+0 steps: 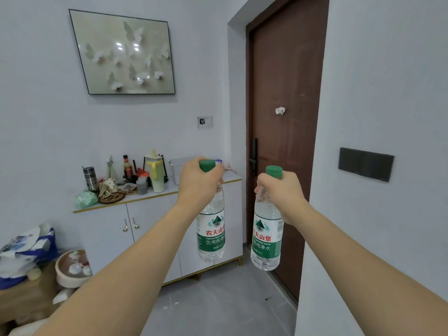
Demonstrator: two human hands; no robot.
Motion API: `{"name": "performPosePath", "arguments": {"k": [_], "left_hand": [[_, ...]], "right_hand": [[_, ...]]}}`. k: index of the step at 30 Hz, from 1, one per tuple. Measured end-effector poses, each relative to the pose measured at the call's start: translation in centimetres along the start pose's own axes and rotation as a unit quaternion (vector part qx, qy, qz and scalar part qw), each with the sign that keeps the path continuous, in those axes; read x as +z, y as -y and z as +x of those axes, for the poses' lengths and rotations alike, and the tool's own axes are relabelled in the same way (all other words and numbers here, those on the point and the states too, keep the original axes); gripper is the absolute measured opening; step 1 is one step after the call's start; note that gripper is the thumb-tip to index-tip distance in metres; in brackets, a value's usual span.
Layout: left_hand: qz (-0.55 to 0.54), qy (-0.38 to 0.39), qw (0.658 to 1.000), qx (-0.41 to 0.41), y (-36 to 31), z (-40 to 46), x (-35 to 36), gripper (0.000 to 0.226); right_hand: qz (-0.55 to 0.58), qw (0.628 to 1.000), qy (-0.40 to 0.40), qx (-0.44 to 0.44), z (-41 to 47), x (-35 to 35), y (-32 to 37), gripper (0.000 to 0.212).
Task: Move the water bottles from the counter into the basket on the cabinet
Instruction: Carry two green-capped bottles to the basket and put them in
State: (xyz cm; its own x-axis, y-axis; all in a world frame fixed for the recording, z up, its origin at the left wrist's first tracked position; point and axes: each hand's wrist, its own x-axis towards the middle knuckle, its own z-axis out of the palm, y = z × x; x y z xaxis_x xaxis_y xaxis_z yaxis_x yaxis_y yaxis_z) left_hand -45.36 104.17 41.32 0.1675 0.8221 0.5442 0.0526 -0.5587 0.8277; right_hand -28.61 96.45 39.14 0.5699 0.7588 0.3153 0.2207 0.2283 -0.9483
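Note:
I carry two clear water bottles with green caps and green labels, both hanging upright in the air. My left hand (197, 181) grips the neck of the left bottle (211, 235). My right hand (282, 192) grips the neck of the right bottle (266, 241). Behind my left hand, a white basket (175, 166) stands on the white cabinet (155, 224), partly hidden by the hand.
The cabinet top holds a yellow jug (155, 174), a steel tumbler (89, 178), a sauce bottle (126, 166) and other clutter. A brown door (283, 98) is straight ahead, a wall corner on the right. Bags and a round tub (72, 267) stand on the floor at left.

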Motion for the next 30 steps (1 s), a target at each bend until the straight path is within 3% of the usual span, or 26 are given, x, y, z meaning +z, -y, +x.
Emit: {"name": "performPosePath", "arguments": {"k": [10, 16, 20, 23, 26, 30], "left_hand": [[0.004, -0.013, 1.0, 0.003, 8.1, 13.1, -1.5, 0.015], [-0.055, 0.023, 0.997, -0.044, 14.2, 19.3, 0.1, 0.012], [-0.051, 0.025, 0.997, -0.053, 18.1, 23.9, 1.8, 0.009], [-0.043, 0.021, 0.998, -0.047, 20.2, 28.0, 3.7, 0.012], [-0.036, 0.02, 0.998, -0.043, 21.6, 32.7, 5.7, 0.02], [-0.042, 0.001, 0.998, -0.036, 23.7, 38.2, 7.0, 0.016]], "right_hand": [[0.003, 1.0, -0.008, -0.021, 11.4, 8.9, -2.3, 0.015], [0.01, 1.0, -0.007, -0.001, 18.5, 12.2, -6.1, 0.031], [0.021, 1.0, -0.002, 0.002, 24.2, 13.8, -8.6, 0.011], [0.024, 1.0, 0.003, -0.004, 28.8, 14.9, -10.0, 0.021], [0.039, 0.999, 0.004, -0.005, 34.0, 16.0, -11.0, 0.009], [0.047, 0.999, 0.008, -0.017, 40.2, 18.2, -12.0, 0.013]]}}
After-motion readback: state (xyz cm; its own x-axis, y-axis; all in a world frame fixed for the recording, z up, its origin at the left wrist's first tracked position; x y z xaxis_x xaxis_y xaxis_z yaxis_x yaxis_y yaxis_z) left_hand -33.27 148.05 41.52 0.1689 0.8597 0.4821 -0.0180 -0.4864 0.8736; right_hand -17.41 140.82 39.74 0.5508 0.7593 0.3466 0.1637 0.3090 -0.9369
